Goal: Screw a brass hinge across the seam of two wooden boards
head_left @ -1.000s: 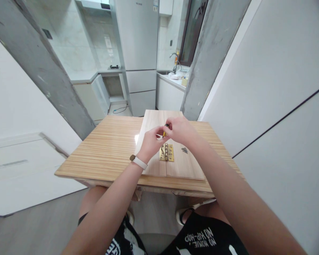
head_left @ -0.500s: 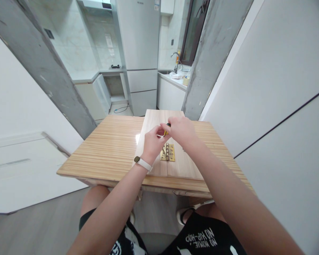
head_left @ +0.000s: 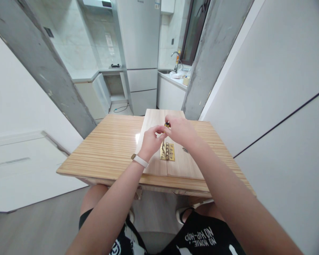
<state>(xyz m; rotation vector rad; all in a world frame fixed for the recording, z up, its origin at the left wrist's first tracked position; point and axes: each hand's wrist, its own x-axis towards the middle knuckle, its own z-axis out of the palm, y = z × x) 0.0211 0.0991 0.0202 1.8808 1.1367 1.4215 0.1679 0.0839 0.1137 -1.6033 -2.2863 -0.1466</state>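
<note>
Two pale wooden boards [head_left: 184,164] lie side by side on a striped wooden table [head_left: 108,148], joined by a brass hinge [head_left: 168,152]. My right hand [head_left: 182,131] grips the yellow-and-black handle of a small screwdriver [head_left: 166,125] standing upright over the hinge. My left hand [head_left: 150,141], with a white wristband, pinches the screwdriver's shaft just below the handle. The tip and the screw under it are hidden by my fingers.
A few loose dark screws [head_left: 185,149] lie on the right board beside the hinge. Beyond the table stand a grey fridge [head_left: 139,53] and a kitchen counter with a sink tap [head_left: 175,60]. Concrete pillars flank the opening; a white wall runs along the right.
My hands have shifted slightly on the screwdriver handle, fingers regripping; the tool stays upright over the hinge.
</note>
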